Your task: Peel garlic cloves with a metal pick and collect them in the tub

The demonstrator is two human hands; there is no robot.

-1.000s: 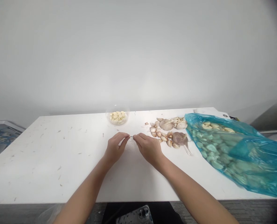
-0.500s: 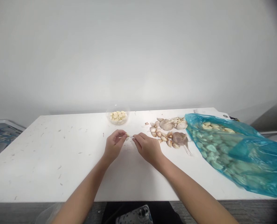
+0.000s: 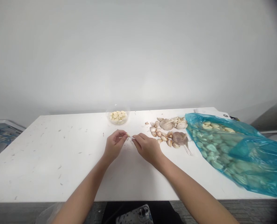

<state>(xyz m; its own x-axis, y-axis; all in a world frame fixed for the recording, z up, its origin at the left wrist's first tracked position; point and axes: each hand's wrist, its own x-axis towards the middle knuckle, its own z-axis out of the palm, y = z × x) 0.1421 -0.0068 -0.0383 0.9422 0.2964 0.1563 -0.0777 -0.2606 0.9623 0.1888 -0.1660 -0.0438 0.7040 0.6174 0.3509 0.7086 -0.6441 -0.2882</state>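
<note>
Pinching a small pale clove (image 3: 128, 135) between thumb and fingers, the left hand (image 3: 113, 143) presents its end to the right hand (image 3: 149, 147), whose fingers grasp a slim metal tool (image 3: 131, 137) pointed at it. Held this way, over the bench (image 3: 77, 174) and in front of the body, the clove is probably kept steady with one end exposed. A clear bowl (image 3: 117, 123) of pale cloves (image 3: 118, 115) stands beyond the hands, seemingly within easy reach; skin-on cloves (image 3: 158, 133) and garlic bulbs (image 3: 180, 138) lie to the right, perhaps to keep them separate. Beside them sprawls a blue bag (image 3: 257, 152), its plastic blurring most of the contents, its right end out of view. Fingers hide much of the clove and the tool's handle; whether the tip touches is too small to tell. A phone (image 3: 135, 216) is cropped at the bottom.
</note>
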